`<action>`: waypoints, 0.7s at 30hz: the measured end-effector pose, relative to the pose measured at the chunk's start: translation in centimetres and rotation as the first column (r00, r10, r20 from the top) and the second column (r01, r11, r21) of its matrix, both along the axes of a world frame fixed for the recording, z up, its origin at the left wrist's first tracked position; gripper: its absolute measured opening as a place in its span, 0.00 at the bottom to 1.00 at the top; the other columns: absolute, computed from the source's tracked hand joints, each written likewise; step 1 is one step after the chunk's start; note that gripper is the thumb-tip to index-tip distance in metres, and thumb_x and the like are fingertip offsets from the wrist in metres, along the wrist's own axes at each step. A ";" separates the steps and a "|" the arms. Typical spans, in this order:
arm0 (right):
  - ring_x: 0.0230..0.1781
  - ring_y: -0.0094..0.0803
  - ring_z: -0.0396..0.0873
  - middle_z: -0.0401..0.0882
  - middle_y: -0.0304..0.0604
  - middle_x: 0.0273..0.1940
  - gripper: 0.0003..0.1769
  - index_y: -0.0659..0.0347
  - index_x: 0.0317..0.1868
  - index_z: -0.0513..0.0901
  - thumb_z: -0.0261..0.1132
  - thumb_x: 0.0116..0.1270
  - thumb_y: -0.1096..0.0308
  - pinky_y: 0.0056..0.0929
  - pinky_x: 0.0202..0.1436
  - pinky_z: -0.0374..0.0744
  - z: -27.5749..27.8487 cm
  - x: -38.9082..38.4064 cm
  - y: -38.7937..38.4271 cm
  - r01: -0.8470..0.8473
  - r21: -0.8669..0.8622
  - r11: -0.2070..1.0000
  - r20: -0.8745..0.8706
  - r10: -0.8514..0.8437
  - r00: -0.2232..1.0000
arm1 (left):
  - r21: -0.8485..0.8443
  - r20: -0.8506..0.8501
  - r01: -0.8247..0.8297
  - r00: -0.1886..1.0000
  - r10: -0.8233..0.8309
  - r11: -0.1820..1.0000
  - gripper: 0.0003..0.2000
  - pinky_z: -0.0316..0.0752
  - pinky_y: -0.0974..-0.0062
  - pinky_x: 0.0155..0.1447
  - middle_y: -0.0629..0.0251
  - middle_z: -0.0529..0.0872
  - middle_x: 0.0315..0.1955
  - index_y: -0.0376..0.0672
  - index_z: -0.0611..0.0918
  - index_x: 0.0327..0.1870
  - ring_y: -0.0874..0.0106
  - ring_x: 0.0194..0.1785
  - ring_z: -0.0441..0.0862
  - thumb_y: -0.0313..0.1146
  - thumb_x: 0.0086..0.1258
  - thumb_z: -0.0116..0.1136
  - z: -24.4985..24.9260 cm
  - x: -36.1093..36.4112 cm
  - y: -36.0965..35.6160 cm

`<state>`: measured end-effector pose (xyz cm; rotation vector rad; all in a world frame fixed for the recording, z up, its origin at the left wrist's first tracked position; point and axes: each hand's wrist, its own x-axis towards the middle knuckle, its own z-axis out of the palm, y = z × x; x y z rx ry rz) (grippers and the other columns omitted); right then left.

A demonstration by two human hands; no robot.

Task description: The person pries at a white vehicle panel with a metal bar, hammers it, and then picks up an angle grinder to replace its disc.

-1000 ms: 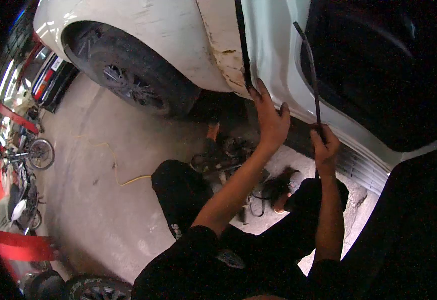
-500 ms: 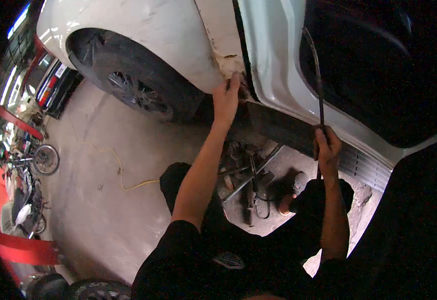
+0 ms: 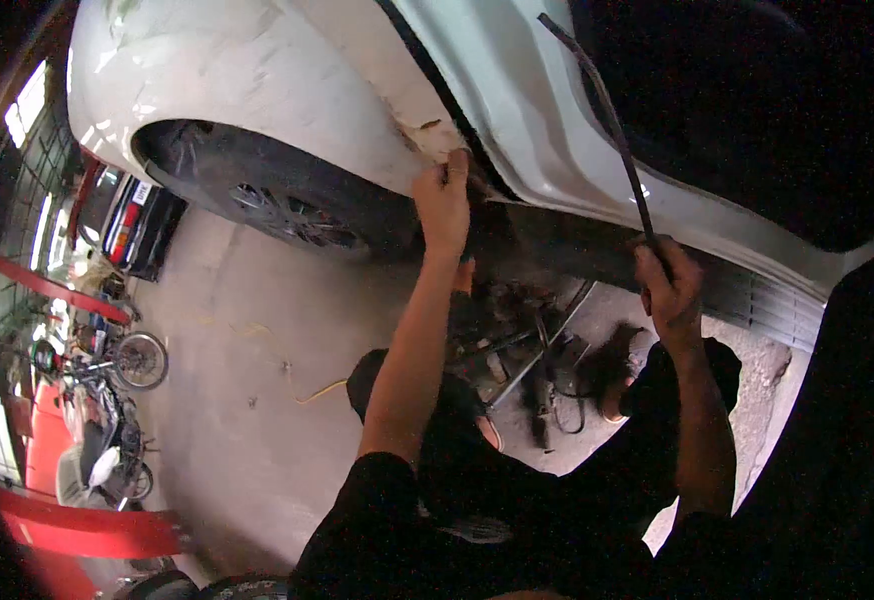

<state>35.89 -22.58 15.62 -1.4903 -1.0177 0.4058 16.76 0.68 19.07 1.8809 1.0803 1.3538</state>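
Observation:
My left hand point(image 3: 444, 210) is closed at the lower rear corner of the white car's fender point(image 3: 257, 75), thumb and fingers pinching its edge. The paint there is chipped and scraped. A long, thin, dark pry bar point(image 3: 619, 130) with a bent tip is in my right hand point(image 3: 672, 285), whose fingers wrap round its lower end. The bar slants up and to the left across the door sill point(image 3: 597, 195), its tip pointing towards the car. What the fingertips of my left hand touch behind the panel edge is hidden.
A black wheel point(image 3: 297, 200) sits in the arch left of my left hand. Between my legs, a jack-like metal tool with a long bar point(image 3: 542, 345) lies on the concrete floor point(image 3: 247, 400). Motorcycles point(image 3: 107, 430), red posts and another car point(image 3: 142, 225) stand at the left.
The pry bar has tilted further left, and my right hand now grips it close to its lower end. My left hand stays at the fender corner. The whole view has shifted slightly.

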 end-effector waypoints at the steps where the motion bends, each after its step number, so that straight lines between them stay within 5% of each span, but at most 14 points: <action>1: 0.22 0.17 0.63 0.68 0.28 0.22 0.11 0.61 0.43 0.81 0.59 0.74 0.62 0.23 0.25 0.63 0.2 0.0 -0.2 -0.024 -0.003 1.000 -0.074 0.024 0.997 | 0.061 -0.037 -0.016 0.999 0.019 0.998 0.29 0.63 0.64 0.32 0.62 0.74 0.17 0.29 0.78 0.24 0.74 0.26 0.65 0.52 0.75 0.54 -0.5 0.0 0.2; 6: 0.22 0.17 0.64 0.70 0.28 0.23 0.11 0.62 0.45 0.81 0.59 0.73 0.63 0.23 0.25 0.64 1.1 0.1 -0.7 -0.035 -0.021 0.999 -0.140 0.032 0.990 | 0.068 -0.112 -0.047 0.992 0.054 0.997 0.25 0.63 0.64 0.32 0.63 0.74 0.16 0.28 0.78 0.27 0.74 0.26 0.64 0.47 0.75 0.56 -0.9 0.8 1.1; 9: 0.21 0.17 0.64 0.70 0.29 0.23 0.12 0.63 0.45 0.82 0.60 0.73 0.63 0.24 0.24 0.64 1.1 -0.4 -0.6 -0.032 -0.036 0.999 -0.189 0.025 0.982 | -0.003 0.013 -0.080 0.997 0.080 0.997 0.24 0.63 0.64 0.32 0.64 0.74 0.16 0.26 0.78 0.28 0.74 0.27 0.64 0.45 0.74 0.58 -1.5 1.4 0.8; 12: 0.19 0.18 0.64 0.70 0.30 0.22 0.12 0.63 0.45 0.83 0.61 0.72 0.62 0.24 0.22 0.63 0.8 -0.3 -0.2 -0.016 -0.005 1.000 -0.066 0.016 0.998 | 0.097 0.073 -0.111 0.992 0.104 0.989 0.24 0.62 0.63 0.31 0.65 0.73 0.16 0.26 0.77 0.27 0.75 0.27 0.65 0.44 0.74 0.57 -1.3 1.3 0.7; 14: 0.19 0.18 0.64 0.69 0.30 0.20 0.12 0.63 0.41 0.82 0.61 0.72 0.62 0.23 0.22 0.63 0.8 -0.4 -0.1 0.005 -0.048 0.999 -0.015 -0.005 1.000 | -0.013 0.012 -0.056 0.998 0.056 0.998 0.23 0.63 0.64 0.32 0.65 0.73 0.17 0.27 0.79 0.28 0.75 0.27 0.65 0.44 0.74 0.58 -0.7 0.7 0.1; 15: 0.19 0.18 0.64 0.69 0.30 0.20 0.12 0.63 0.41 0.82 0.61 0.72 0.62 0.23 0.22 0.63 0.7 -0.5 0.1 -0.005 -0.036 0.999 -0.002 0.005 1.000 | -0.005 0.081 -0.019 0.997 0.020 1.000 0.22 0.63 0.71 0.32 0.67 0.74 0.17 0.27 0.80 0.29 0.79 0.27 0.63 0.43 0.73 0.61 -0.8 0.5 0.2; 21: 0.14 0.16 0.63 0.68 0.30 0.19 0.10 0.62 0.38 0.80 0.60 0.73 0.63 0.23 0.17 0.61 0.7 -0.5 0.5 -0.025 -0.062 0.998 -0.069 0.020 0.997 | 0.011 0.174 0.056 0.983 -0.057 0.998 0.23 0.67 0.73 0.31 0.66 0.75 0.16 0.28 0.82 0.28 0.80 0.25 0.66 0.45 0.71 0.63 -0.4 0.4 -0.1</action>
